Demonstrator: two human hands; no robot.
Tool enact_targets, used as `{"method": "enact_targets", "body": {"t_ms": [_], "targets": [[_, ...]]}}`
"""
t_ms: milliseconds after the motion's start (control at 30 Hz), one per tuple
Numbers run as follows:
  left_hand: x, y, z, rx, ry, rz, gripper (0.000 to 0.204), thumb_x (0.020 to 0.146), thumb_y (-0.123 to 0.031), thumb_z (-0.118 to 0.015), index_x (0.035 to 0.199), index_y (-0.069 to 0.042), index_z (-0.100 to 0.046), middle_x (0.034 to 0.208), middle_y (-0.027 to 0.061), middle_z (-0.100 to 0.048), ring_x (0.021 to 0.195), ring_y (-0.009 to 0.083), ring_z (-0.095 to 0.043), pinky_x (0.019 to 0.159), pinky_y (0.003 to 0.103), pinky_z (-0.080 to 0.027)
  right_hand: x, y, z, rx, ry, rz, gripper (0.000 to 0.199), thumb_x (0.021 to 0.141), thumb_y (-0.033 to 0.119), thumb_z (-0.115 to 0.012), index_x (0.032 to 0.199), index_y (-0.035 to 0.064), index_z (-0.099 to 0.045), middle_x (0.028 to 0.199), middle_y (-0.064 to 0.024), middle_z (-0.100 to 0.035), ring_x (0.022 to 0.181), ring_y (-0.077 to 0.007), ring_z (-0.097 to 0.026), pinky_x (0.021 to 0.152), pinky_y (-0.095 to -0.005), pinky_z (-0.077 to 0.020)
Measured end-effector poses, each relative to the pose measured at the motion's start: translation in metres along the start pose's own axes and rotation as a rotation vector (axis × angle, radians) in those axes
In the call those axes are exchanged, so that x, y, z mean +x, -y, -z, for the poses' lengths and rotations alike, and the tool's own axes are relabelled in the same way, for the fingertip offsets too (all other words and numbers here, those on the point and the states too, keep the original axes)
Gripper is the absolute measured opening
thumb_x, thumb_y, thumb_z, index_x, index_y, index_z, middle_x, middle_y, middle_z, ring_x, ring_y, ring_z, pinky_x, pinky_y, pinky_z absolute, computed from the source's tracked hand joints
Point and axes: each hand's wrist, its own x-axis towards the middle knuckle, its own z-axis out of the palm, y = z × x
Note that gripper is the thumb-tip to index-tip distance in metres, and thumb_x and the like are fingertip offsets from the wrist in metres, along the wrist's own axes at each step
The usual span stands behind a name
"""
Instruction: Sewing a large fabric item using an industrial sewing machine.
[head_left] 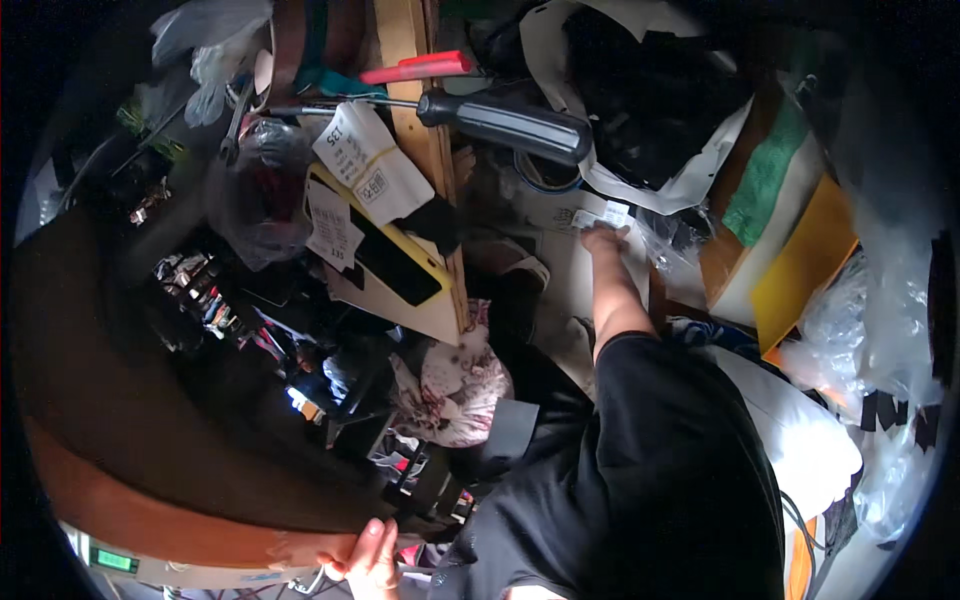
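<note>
My right hand (pixel 604 238) reaches far forward, its fingers closed at the edge of a small white printed label (pixel 612 213). The label lies by crinkled clear plastic, below a white bag (pixel 690 195) stuffed with black material. Near the lower left, my left hand (pixel 372 568) is by the edge of a brown surface (pixel 230 530), fingers apart and holding nothing I can see. A black-and-grey screwdriver (pixel 515 122) lies across a wooden post (pixel 412 110), with a red pen-like thing (pixel 415 68) behind it. Beside the post are a banded stack of white labels (pixel 375 165) and a yellow-edged dark phone (pixel 390 262).
On the right are a yellow board (pixel 805 272), a strip of green tape (pixel 765 180) and clear plastic bags (pixel 850 330). A patterned cloth (pixel 460 390) lies mid-frame. A device with a green display (pixel 112 560) stands at the lower left.
</note>
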Motion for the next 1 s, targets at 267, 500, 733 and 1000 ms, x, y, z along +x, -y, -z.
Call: {"method": "enact_targets", "body": {"t_ms": [267,500,733,1000], "targets": [[-0.037,0.005,0.008,0.048,0.179,0.053,0.026,0.087,-0.019,-0.062,0.110,-0.011,-0.071,0.119,0.0043,-0.064,0.117,0.0128,-0.057,0.120,0.055,0.000,-0.057,-0.017,0.027,0.367,-0.094,-0.054,0.040,0.095,0.026,-0.047,0.131,0.0178,-0.063,0.142,0.0004,-0.055,0.131,-0.0250,-0.051,0.108,-0.0460,-0.0322],[-0.034,0.004,0.010,0.094,0.207,0.074,0.028,0.088,-0.023,-0.064,0.112,-0.010,-0.071,0.119,0.0047,-0.064,0.117,0.0151,-0.056,0.119,0.052,-0.007,-0.066,-0.024,0.021,0.942,-0.647,-0.344,0.023,0.087,0.022,-0.058,0.098,0.0110,-0.076,0.108,-0.0116,-0.072,0.102,-0.0292,-0.068,0.088,-0.0408,-0.0532],[0.022,-0.011,0.016,-0.152,0.280,0.166,0.024,0.077,-0.007,-0.077,0.101,-0.004,-0.076,0.107,0.0107,-0.071,0.100,0.0199,-0.066,0.091,0.032,-0.051,-0.095,-0.008,0.027,1.287,-0.954,-0.233,0.010,0.076,0.020,-0.074,0.082,0.0122,-0.078,0.087,-0.0107,-0.074,0.082,-0.0243,-0.072,0.079,-0.0349,-0.0566],[0.049,-0.009,-0.008,-0.252,0.101,0.191,0.033,0.077,-0.009,-0.066,0.110,-0.008,-0.074,0.121,0.0067,-0.069,0.115,0.0165,-0.062,0.112,0.037,-0.036,-0.129,-0.004,0.082,1.099,-0.720,0.200,0.027,0.082,0.018,-0.069,0.109,0.0159,-0.072,0.113,-0.0094,-0.070,0.101,-0.0249,-0.069,0.085,-0.0382,-0.0556]]}}
